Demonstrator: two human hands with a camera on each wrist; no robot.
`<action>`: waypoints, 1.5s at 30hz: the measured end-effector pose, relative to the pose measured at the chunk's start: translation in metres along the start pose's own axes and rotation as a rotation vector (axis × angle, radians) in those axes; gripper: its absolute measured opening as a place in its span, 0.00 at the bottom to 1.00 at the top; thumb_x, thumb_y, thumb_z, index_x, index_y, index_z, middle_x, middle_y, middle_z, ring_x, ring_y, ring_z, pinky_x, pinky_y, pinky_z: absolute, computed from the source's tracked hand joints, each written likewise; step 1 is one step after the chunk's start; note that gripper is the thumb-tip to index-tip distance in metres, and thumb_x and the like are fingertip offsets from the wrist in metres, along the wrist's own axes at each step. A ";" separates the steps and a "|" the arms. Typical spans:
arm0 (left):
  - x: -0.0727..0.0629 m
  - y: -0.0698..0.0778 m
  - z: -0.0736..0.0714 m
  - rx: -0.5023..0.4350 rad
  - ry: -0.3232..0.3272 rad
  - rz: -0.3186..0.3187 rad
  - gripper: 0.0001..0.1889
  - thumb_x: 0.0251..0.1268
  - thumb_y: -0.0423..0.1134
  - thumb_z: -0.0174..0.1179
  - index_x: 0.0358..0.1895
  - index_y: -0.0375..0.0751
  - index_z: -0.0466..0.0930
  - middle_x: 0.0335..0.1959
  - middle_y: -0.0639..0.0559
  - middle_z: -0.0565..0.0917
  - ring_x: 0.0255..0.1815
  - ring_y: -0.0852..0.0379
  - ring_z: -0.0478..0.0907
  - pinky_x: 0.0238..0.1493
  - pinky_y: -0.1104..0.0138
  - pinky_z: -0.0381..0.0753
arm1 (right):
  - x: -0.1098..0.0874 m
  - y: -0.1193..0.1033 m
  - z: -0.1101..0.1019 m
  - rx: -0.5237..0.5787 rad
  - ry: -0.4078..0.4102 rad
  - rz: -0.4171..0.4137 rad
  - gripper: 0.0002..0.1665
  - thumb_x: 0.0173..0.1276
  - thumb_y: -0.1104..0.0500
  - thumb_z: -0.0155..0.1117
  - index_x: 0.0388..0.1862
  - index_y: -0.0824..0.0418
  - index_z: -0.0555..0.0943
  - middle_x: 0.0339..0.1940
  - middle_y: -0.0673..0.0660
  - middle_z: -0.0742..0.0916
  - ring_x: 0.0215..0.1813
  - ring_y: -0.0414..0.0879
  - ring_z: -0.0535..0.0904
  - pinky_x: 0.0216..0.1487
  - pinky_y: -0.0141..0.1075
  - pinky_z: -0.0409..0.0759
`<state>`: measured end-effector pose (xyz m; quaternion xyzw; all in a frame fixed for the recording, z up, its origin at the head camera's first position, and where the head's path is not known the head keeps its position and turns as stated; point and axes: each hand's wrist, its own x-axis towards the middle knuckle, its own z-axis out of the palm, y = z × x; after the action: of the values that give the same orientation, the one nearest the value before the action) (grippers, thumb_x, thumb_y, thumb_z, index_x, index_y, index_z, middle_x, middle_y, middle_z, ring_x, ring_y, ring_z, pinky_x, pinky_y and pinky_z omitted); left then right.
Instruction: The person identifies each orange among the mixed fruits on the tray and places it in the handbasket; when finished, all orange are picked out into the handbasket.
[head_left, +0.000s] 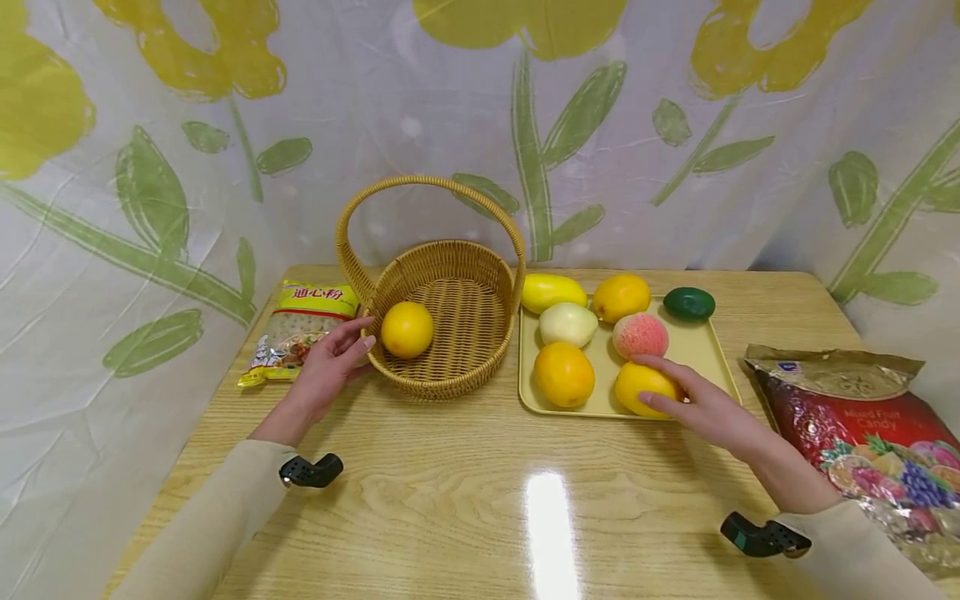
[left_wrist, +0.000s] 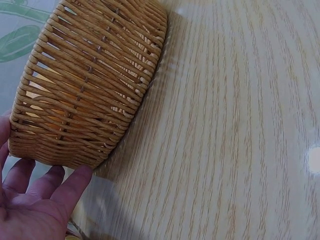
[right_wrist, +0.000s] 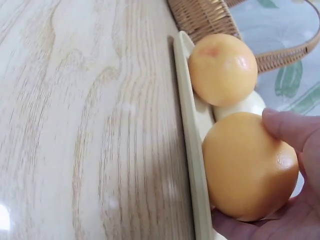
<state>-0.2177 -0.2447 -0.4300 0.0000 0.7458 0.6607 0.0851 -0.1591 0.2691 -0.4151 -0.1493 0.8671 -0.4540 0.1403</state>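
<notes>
My left hand grips the left rim of a round wicker basket with a tall hooped handle. In the left wrist view its fingers lie against the woven outer wall. One orange sits inside the basket at the left. Over the shallow yellow tray, my right hand holds an orange near the front edge, thumb on one side and fingers on the other. Beside it are another orange, a pink peach and a pale green fruit.
Farther back on the tray are a long yellow fruit, an orange-yellow fruit and a dark green fruit. A pasta bag lies left of the basket. At the right lies a red candy bag. A flowered curtain hangs behind the table.
</notes>
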 end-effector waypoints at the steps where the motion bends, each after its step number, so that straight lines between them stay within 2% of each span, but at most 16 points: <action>1: 0.000 0.000 0.000 0.001 0.001 0.000 0.31 0.74 0.47 0.54 0.74 0.39 0.59 0.76 0.42 0.59 0.74 0.47 0.57 0.65 0.47 0.69 | 0.000 0.000 0.000 -0.002 0.002 -0.006 0.32 0.75 0.50 0.58 0.74 0.54 0.65 0.74 0.63 0.66 0.71 0.62 0.58 0.69 0.67 0.52; 15: 0.000 0.001 0.000 0.002 0.000 0.004 0.31 0.75 0.46 0.54 0.74 0.39 0.59 0.75 0.41 0.60 0.73 0.46 0.58 0.65 0.48 0.69 | 0.000 -0.003 0.009 -0.061 0.105 -0.053 0.28 0.74 0.53 0.60 0.69 0.60 0.72 0.67 0.63 0.75 0.67 0.61 0.66 0.69 0.62 0.57; 23: -0.001 0.001 0.000 0.000 -0.003 0.004 0.31 0.75 0.47 0.54 0.75 0.38 0.58 0.75 0.41 0.60 0.72 0.47 0.60 0.65 0.47 0.69 | -0.002 -0.018 0.007 -0.112 0.144 -0.018 0.30 0.74 0.49 0.60 0.71 0.57 0.71 0.60 0.63 0.75 0.58 0.58 0.67 0.59 0.56 0.66; 26: -0.002 0.001 0.000 -0.002 0.001 0.002 0.31 0.74 0.47 0.54 0.75 0.39 0.59 0.75 0.41 0.61 0.71 0.47 0.61 0.65 0.47 0.69 | -0.001 -0.028 0.008 -0.097 0.139 -0.043 0.29 0.73 0.51 0.60 0.71 0.55 0.71 0.60 0.61 0.75 0.57 0.56 0.67 0.57 0.53 0.67; 33: -0.002 0.002 0.000 -0.006 -0.003 0.002 0.31 0.75 0.47 0.53 0.75 0.41 0.59 0.75 0.42 0.60 0.72 0.46 0.59 0.65 0.47 0.69 | 0.006 -0.047 0.018 -0.037 0.135 -0.090 0.29 0.73 0.52 0.62 0.70 0.53 0.71 0.67 0.59 0.72 0.64 0.57 0.66 0.64 0.56 0.65; 35: -0.001 0.001 0.000 -0.003 -0.001 0.003 0.31 0.74 0.47 0.54 0.75 0.41 0.59 0.75 0.41 0.60 0.72 0.46 0.60 0.64 0.46 0.70 | 0.008 -0.052 0.018 -0.042 0.139 -0.100 0.29 0.73 0.51 0.61 0.71 0.51 0.70 0.68 0.57 0.72 0.64 0.55 0.66 0.63 0.53 0.67; 37: -0.001 0.001 0.001 -0.005 -0.001 0.004 0.31 0.74 0.47 0.54 0.75 0.41 0.58 0.75 0.41 0.60 0.72 0.45 0.60 0.64 0.46 0.70 | 0.011 -0.057 0.017 -0.042 0.148 -0.118 0.29 0.73 0.51 0.61 0.72 0.50 0.70 0.68 0.56 0.72 0.62 0.53 0.67 0.61 0.45 0.71; 40: 0.000 0.001 0.002 -0.004 -0.001 0.008 0.31 0.74 0.47 0.55 0.75 0.40 0.59 0.75 0.41 0.60 0.71 0.44 0.60 0.63 0.46 0.70 | 0.016 -0.064 0.014 -0.027 0.174 -0.156 0.29 0.73 0.53 0.61 0.72 0.51 0.70 0.66 0.56 0.72 0.58 0.50 0.68 0.53 0.32 0.75; 42: 0.001 0.000 0.002 -0.003 0.001 0.008 0.31 0.74 0.47 0.55 0.74 0.40 0.59 0.74 0.40 0.61 0.71 0.45 0.60 0.63 0.46 0.70 | 0.020 -0.069 0.014 -0.014 0.190 -0.178 0.28 0.73 0.55 0.61 0.71 0.52 0.70 0.64 0.57 0.72 0.56 0.49 0.68 0.48 0.26 0.76; 45: 0.000 0.001 0.002 -0.003 0.005 0.005 0.31 0.74 0.47 0.55 0.74 0.40 0.59 0.74 0.40 0.61 0.71 0.45 0.60 0.64 0.46 0.70 | 0.029 -0.078 0.016 0.001 0.197 -0.232 0.28 0.73 0.58 0.62 0.71 0.54 0.72 0.63 0.59 0.73 0.55 0.49 0.69 0.44 0.27 0.77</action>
<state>-0.2180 -0.2427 -0.4297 0.0000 0.7448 0.6622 0.0817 -0.1692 0.2043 -0.3625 -0.2031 0.8533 -0.4802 0.0011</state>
